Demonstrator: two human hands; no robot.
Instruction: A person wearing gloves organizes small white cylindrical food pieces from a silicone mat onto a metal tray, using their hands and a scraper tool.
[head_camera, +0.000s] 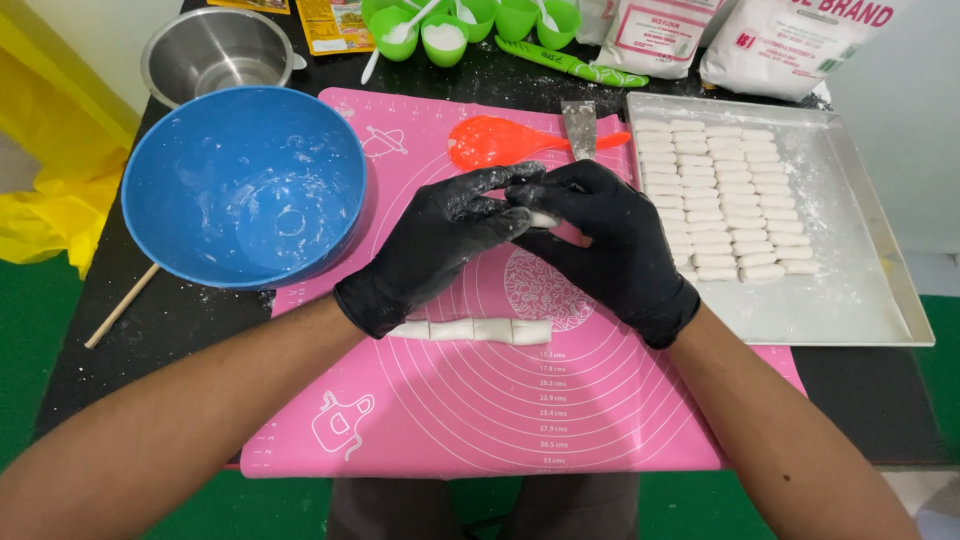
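Both hands, in black gloves, meet above the middle of a pink silicone pastry mat (450, 420) on a black tabletop (180, 310). The left hand (440, 245) is curled, its fingers closed around a small white dough piece (543, 218), of which only a sliver shows between the two hands. The right hand (610, 240) is cupped against it from the right, fingertips pressed to the same piece; both forearms enter from the near edge and converge. Just near of the hands, on the mat, lies a white dough log (475, 329) scored into short segments. To the left stands a blue mixing bowl (245, 185), with a steel bowl (215, 50) beyond it. Far of the hands rest an orange spoon (495, 142) and a metal scraper (579, 127). On the right, a floured metal tray (860, 260) carries rows of cut dough pieces (720, 200). Green cups (445, 35) and white flour bags (790, 40) stand at the far edge.
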